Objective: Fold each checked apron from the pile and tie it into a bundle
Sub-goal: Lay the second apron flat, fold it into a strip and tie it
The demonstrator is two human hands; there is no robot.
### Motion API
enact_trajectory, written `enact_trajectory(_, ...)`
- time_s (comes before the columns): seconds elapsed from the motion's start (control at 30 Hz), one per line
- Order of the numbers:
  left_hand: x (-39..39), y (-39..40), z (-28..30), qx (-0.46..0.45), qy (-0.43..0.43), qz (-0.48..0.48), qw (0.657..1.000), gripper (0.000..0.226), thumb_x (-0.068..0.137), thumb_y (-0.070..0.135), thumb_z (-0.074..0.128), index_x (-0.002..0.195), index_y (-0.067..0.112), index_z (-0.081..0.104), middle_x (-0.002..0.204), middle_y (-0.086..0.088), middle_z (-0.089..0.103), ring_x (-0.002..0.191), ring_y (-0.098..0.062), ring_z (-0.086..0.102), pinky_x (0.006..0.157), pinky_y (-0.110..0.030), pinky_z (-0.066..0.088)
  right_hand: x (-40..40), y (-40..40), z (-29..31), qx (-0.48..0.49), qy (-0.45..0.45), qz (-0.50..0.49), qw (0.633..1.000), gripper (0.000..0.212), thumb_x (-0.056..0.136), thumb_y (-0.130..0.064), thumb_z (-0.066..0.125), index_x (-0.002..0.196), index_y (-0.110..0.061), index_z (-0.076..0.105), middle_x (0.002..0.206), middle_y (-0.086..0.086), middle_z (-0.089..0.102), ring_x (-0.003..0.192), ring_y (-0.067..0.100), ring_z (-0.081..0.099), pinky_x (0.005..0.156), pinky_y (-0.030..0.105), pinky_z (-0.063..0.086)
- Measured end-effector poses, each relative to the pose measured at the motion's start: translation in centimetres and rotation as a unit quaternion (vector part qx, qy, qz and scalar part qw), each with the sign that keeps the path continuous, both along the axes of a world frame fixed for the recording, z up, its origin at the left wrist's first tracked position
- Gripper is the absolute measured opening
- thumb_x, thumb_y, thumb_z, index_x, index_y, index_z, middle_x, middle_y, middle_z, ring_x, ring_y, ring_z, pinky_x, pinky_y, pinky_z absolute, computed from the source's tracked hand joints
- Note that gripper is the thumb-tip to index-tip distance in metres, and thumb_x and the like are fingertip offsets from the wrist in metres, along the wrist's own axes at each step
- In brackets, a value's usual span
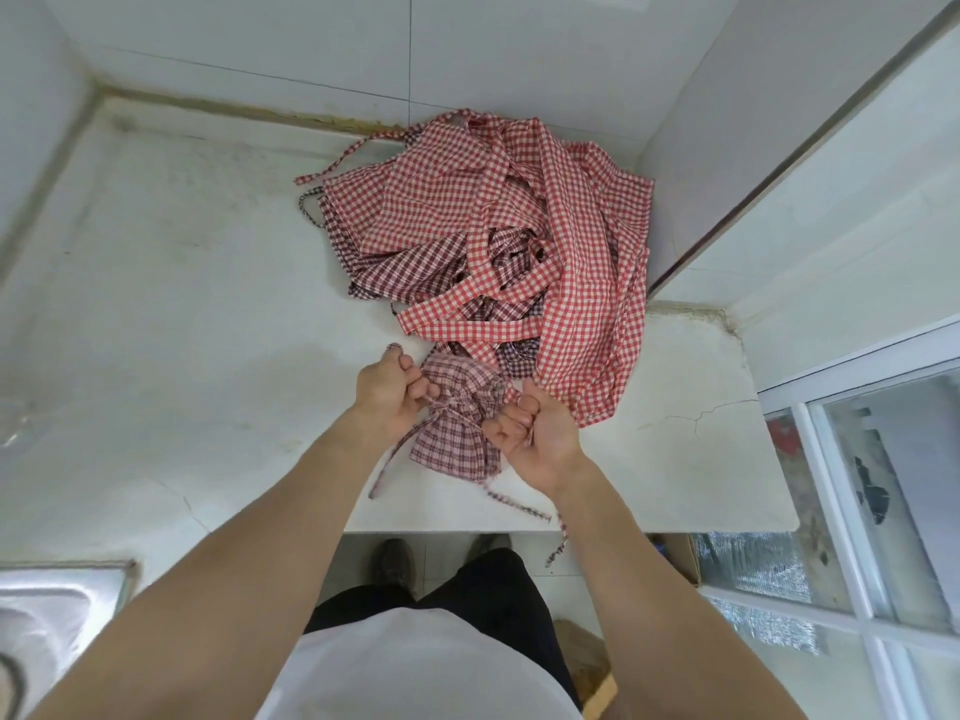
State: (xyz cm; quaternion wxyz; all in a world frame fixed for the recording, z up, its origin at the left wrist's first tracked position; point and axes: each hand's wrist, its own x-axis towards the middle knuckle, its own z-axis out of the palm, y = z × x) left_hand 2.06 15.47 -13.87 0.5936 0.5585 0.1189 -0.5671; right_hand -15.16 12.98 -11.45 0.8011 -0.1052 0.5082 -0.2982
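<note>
One folded apron (pixel 456 423), in a dark maroon-and-white check, sits at the near edge of the bench (pixel 182 304), cinched round its middle by its own ties into a small bundle. The left hand (pixel 389 392) curls its fingers round a tie end on the bundle's left, and the right hand (pixel 530 433), palm up, pinches the other tie end on the right, so both appear to be drawing the knot tight. Just beyond, toward the far right corner, lies the pile (pixel 498 236) of loose aprons, bright red gingham over darker ones, with straps tangled across it. The cloth looks thin, light and limp; it will likely crease wherever pressed and spring loose unless the knot bites. The narrow ties are the sensible place to grip, close to the knot, since pulling farther out mostly takes up slack. Two tie tails trail off the near edge and could snag. No brand, label or legible writing shows anywhere.
</note>
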Motion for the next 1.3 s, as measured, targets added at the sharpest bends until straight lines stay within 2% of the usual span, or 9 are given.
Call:
enact_trajectory(0.27, 1.9, -1.6, 0.8, 0.072, -0.024, -0.002, 0.997, 0.035, 0.104, 0.004, 0.031, 0.071, 0.011, 0.039, 0.044, 0.004, 0.023, 0.034, -0.011, 0.014, 0.035, -0.018, 0.024, 0.1, 0.9, 2.2, -0.086, 0.029, 0.092, 0.992, 0.059, 0.107, -0.02, 0.041, 0.048, -0.02, 0.032, 0.048, -0.001, 0.02, 0.044, 0.014, 0.018, 0.06, 0.031, 0.04)
enact_trajectory(0.5, 1.7, -2.2, 1.4, 0.059, -0.041, -0.03, 0.997, 0.038, 0.1, 0.0, 0.026, 0.065, 0.015, 0.03, 0.043, 0.005, 0.022, 0.035, -0.011, 0.015, 0.035, -0.019, 0.022, 0.5, 2.8, 3.8, -0.206, 0.081, 0.107, 0.969, 0.065, 0.105, -0.014, 0.043, 0.041, -0.02, 0.033, 0.042, -0.002, 0.025, 0.041, 0.013, 0.023, 0.056, 0.032, 0.038)
enact_trajectory(0.63, 1.2, -1.9, 2.9, -0.015, -0.108, -0.15, 0.983, 0.037, 0.099, 0.002, 0.029, 0.065, 0.017, 0.031, 0.049, 0.004, 0.023, 0.04, -0.011, 0.018, 0.045, -0.027, 0.027, -0.3, 2.3, 5.5, -0.194, 0.112, 0.098, 0.97, 0.067, 0.104, -0.013, 0.046, 0.039, -0.019, 0.036, 0.041, -0.001, 0.028, 0.039, 0.012, 0.025, 0.052, 0.031, 0.038)
enact_trajectory(0.77, 1.1, -2.2, 6.9, -0.132, -0.142, -0.285, 0.938, 0.038, 0.105, 0.011, 0.032, 0.068, 0.014, 0.038, 0.054, 0.0, 0.028, 0.045, -0.016, 0.031, 0.058, -0.036, 0.049, -2.4, 0.8, 7.7, -0.172, 0.103, 0.058, 0.978, 0.058, 0.103, -0.015, 0.048, 0.047, -0.015, 0.033, 0.045, 0.002, 0.024, 0.039, 0.013, 0.025, 0.055, 0.029, 0.043)
enact_trajectory(0.93, -2.2, -4.7, 13.6, -0.194, -0.27, -0.43, 0.839, 0.029, 0.104, 0.01, 0.046, 0.09, -0.003, 0.068, 0.077, -0.017, 0.071, 0.075, -0.034, 0.072, 0.073, -0.036, 0.062, -6.7, -2.6, 9.5, -0.204, 0.102, 0.04, 0.973, 0.046, 0.106, -0.024, 0.045, 0.061, -0.011, 0.044, 0.059, 0.008, 0.032, 0.049, 0.021, 0.043, 0.059, 0.038, 0.055)
enact_trajectory(1.03, -6.0, -6.0, 17.1, -0.223, -0.365, -0.475, 0.769, 0.021, 0.099, 0.005, 0.054, 0.088, -0.008, 0.067, 0.09, -0.017, 0.075, 0.08, -0.027, 0.075, 0.081, -0.041, 0.06, -10.4, -4.6, 11.4, -0.226, 0.157, 0.017, 0.961, 0.042, 0.105, -0.023, 0.045, 0.071, -0.002, 0.058, 0.063, 0.012, 0.052, 0.071, 0.03, 0.06, 0.073, 0.046, 0.059)
enact_trajectory(1.13, -9.5, -8.1, 19.4, -0.216, -0.5, -0.471, 0.694, 0.026, 0.089, 0.006, 0.062, 0.064, 0.009, 0.062, 0.066, 0.007, 0.069, 0.067, -0.005, 0.067, 0.074, -0.033, 0.052, -13.9, -6.4, 13.6, -0.266, 0.252, 0.014, 0.93, 0.034, 0.103, -0.016, 0.045, 0.08, -0.002, 0.066, 0.07, 0.008, 0.06, 0.074, 0.022, 0.057, 0.082, 0.044, 0.053)
enact_trajectory(1.17, -10.8, -9.0, 20.3, -0.214, -0.533, -0.462, 0.676, 0.027, 0.086, 0.008, 0.064, 0.06, 0.013, 0.062, 0.063, 0.008, 0.067, 0.064, -0.006, 0.064, 0.073, -0.031, 0.05, -15.4, -7.1, 14.4, -0.272, 0.261, 0.015, 0.926, 0.032, 0.103, -0.015, 0.045, 0.082, -0.002, 0.066, 0.072, 0.007, 0.059, 0.075, 0.02, 0.055, 0.081, 0.042, 0.052)
enact_trajectory(1.3, -17.0, -12.4, 25.0, -0.247, -0.527, -0.436, 0.686, 0.024, 0.088, 0.009, 0.061, 0.064, 0.007, 0.064, 0.072, -0.008, 0.072, 0.066, -0.014, 0.068, 0.078, -0.035, 0.058, -22.5, -11.0, 17.9, -0.274, 0.261, 0.008, 0.926, 0.027, 0.102, -0.017, 0.049, 0.086, -0.006, 0.068, 0.082, 0.006, 0.059, 0.08, 0.021, 0.053, 0.079, 0.037, 0.049)
